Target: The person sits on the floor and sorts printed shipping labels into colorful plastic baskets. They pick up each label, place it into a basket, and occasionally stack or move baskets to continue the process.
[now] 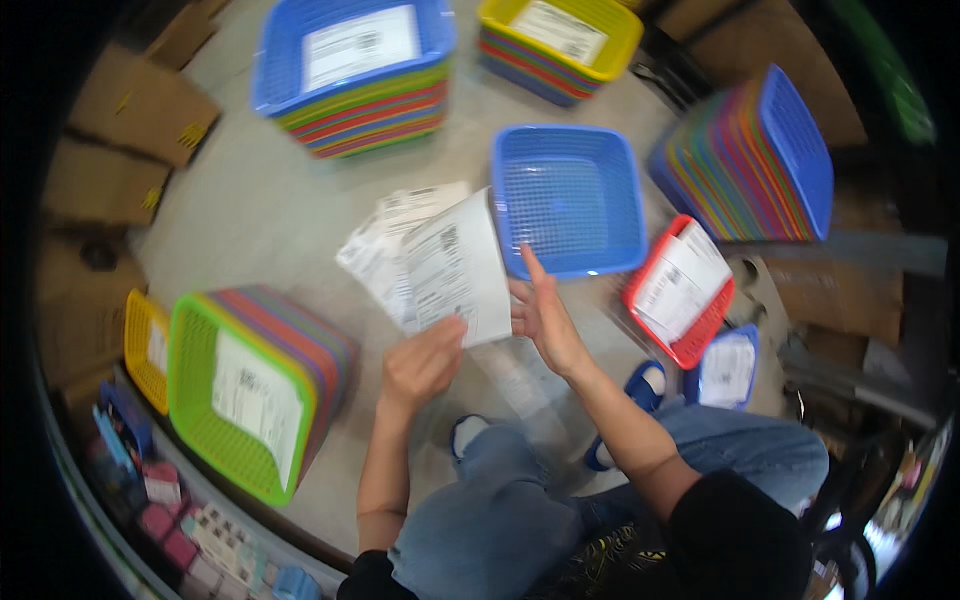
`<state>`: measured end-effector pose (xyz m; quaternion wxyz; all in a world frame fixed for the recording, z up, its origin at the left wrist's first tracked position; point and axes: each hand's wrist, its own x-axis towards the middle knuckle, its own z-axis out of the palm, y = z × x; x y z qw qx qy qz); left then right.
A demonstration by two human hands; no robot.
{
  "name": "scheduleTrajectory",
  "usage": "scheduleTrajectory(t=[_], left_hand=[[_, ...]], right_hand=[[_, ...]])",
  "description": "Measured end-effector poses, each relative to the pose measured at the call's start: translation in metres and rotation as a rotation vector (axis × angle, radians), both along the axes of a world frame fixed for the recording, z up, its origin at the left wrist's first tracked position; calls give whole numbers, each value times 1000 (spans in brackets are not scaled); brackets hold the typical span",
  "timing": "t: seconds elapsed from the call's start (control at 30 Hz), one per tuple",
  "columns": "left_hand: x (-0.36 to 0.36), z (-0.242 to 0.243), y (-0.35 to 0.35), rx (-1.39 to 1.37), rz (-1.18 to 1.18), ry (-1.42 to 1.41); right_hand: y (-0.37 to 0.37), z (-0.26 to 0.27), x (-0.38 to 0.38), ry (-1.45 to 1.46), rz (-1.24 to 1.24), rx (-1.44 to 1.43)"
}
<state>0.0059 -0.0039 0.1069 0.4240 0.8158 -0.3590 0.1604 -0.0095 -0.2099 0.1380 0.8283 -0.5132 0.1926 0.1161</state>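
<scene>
My left hand (426, 361) pinches the lower edge of a printed paper sheet (459, 274), thumb on top. My right hand (546, 319) is at the sheet's right edge, palm turned towards it, fingers spread; whether its fingers touch the paper is unclear. More printed papers (390, 244) lie partly beneath the sheet, to its left. Just beyond my right hand, a blue plastic mesh basket (634, 217) stands on the floor with no paper in it. To the right, a red basket (686, 356) holds printed papers (675, 281).
Around me stand nested basket stacks topped by a blue basket (281, 90), a yellow basket (622, 37), a green basket (195, 375) and a tilted blue basket (799, 150). Cardboard boxes (139, 109) line the left. A small blue basket (752, 360) with paper is near my foot.
</scene>
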Motion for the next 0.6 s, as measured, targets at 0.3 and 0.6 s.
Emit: scheduleTrajectory(t=[0.3,0.6], left_hand=[[12,1,-60,-61,-152,152],[59,-31,-52,16,192,351]], right_hand=[[-192,60,-71,-664,-409,-1662],[-395,-59,-319,814,-985,-796]])
